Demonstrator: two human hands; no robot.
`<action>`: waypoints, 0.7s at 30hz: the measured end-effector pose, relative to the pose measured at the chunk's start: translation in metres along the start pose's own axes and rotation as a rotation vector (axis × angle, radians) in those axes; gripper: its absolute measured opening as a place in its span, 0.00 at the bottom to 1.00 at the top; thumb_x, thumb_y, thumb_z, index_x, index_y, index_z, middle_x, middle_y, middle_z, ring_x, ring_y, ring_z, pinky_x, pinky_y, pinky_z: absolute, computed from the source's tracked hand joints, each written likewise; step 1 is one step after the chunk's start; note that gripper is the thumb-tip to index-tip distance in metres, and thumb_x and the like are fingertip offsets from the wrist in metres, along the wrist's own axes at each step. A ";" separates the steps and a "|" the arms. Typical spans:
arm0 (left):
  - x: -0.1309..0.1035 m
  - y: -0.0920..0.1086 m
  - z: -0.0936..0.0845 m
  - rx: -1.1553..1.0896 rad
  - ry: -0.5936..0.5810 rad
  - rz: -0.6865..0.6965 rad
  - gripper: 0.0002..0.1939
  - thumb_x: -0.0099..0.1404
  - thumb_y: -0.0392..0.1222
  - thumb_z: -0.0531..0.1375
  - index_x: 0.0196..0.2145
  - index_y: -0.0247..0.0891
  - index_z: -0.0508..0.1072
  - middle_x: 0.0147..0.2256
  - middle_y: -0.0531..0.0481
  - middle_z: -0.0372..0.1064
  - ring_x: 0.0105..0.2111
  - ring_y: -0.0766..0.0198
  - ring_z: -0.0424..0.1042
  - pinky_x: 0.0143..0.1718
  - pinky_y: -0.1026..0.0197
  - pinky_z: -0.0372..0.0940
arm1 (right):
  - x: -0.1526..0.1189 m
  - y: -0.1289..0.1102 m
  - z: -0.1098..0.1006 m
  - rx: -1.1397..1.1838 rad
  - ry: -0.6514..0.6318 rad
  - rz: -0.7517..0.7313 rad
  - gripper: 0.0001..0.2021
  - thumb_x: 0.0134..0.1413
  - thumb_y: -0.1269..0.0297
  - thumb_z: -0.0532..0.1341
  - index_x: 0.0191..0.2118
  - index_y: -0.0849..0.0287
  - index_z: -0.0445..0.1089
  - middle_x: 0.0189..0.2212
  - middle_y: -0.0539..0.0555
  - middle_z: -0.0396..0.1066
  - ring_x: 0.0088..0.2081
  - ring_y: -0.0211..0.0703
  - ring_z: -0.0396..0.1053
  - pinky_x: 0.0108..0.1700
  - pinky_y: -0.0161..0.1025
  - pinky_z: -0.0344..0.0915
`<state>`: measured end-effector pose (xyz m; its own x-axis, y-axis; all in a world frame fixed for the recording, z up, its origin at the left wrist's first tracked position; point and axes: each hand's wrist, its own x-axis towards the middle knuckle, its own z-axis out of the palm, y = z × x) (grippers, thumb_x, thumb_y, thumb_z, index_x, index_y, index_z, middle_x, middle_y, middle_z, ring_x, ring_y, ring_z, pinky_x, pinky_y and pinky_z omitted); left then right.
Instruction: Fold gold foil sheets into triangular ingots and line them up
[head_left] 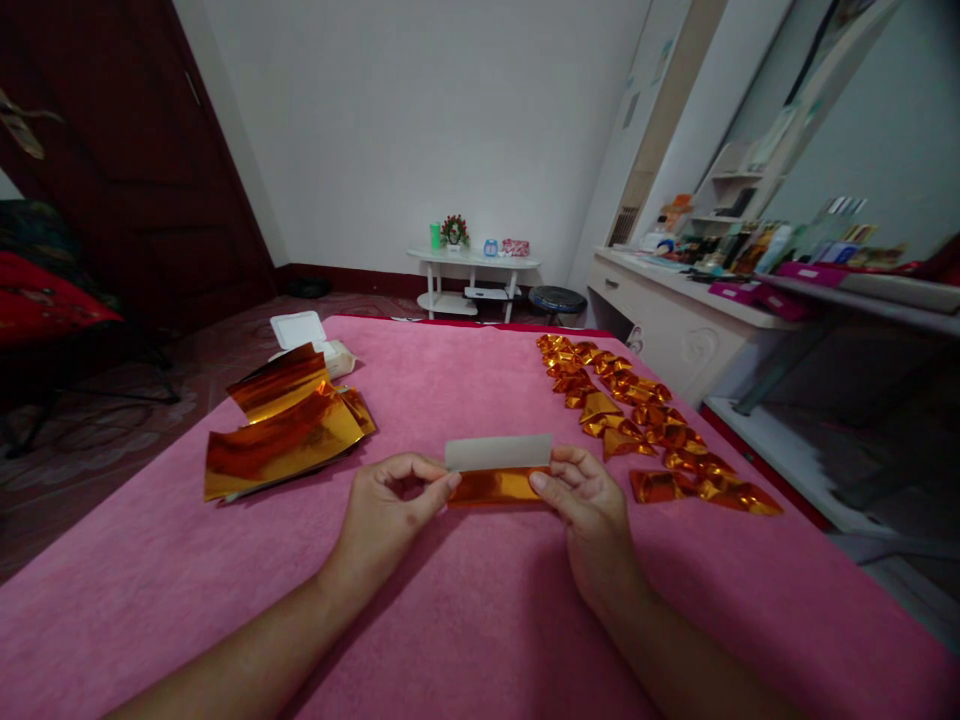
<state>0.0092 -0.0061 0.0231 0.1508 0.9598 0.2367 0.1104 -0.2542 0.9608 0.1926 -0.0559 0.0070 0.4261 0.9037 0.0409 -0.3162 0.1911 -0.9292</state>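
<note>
Between my two hands is a sheet of gold foil paper (499,486), partly folded so that its pale grey back shows along the far side and a shiny gold band along the near side. My left hand (397,500) pinches its left end between thumb and fingers. At the right end, my right hand (589,510) grips it the same way, thumb on top. Left of my hands lies a loose stack of gold foil sheets (281,445). Several folded gold foil pieces (667,435) are lined up in rows on the right.
Everything lies on a pink cloth surface (450,610). A white open-lidded pack (300,330) sits behind the foil stack. Beyond the far edge stand a small white table (476,258) and a round stool (557,300). A cluttered dresser (675,280) is at the right.
</note>
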 end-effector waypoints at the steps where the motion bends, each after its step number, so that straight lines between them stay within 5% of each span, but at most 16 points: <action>1: 0.000 -0.001 0.000 -0.002 0.001 -0.005 0.06 0.49 0.37 0.64 0.18 0.33 0.73 0.18 0.52 0.70 0.19 0.70 0.66 0.22 0.70 0.62 | 0.000 0.000 0.000 -0.003 -0.002 -0.002 0.17 0.37 0.67 0.69 0.35 0.58 0.64 0.28 0.49 0.71 0.31 0.39 0.70 0.36 0.36 0.65; 21: 0.001 -0.004 0.001 -0.014 -0.027 -0.060 0.08 0.48 0.40 0.65 0.18 0.33 0.72 0.18 0.52 0.69 0.18 0.70 0.65 0.20 0.69 0.60 | 0.000 0.000 0.000 -0.070 0.001 -0.030 0.17 0.37 0.65 0.68 0.35 0.59 0.64 0.27 0.49 0.70 0.30 0.39 0.70 0.33 0.35 0.66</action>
<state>0.0096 -0.0045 0.0196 0.1713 0.9696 0.1749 0.1063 -0.1947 0.9751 0.1924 -0.0558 0.0069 0.4353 0.8977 0.0686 -0.2430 0.1905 -0.9511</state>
